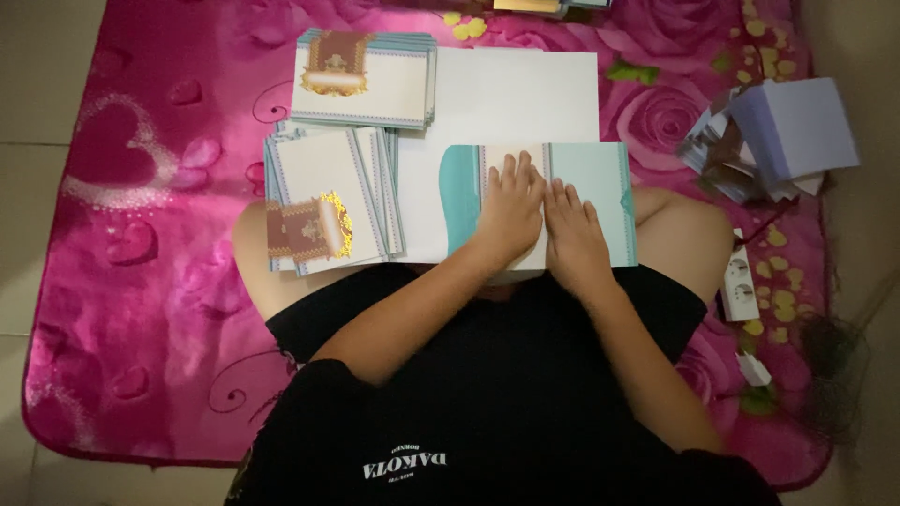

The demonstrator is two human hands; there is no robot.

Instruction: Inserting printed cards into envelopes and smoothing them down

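While flat on one teal card (591,187), two hands — left hand (511,211), right hand (574,234); two card stacks (361,80) beside.

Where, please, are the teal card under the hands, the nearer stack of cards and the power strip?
teal card (591,178): head view, its bare right panel.
nearer stack of cards (323,178): head view, pale face of the top card.
power strip (741,286): head view, its white top.
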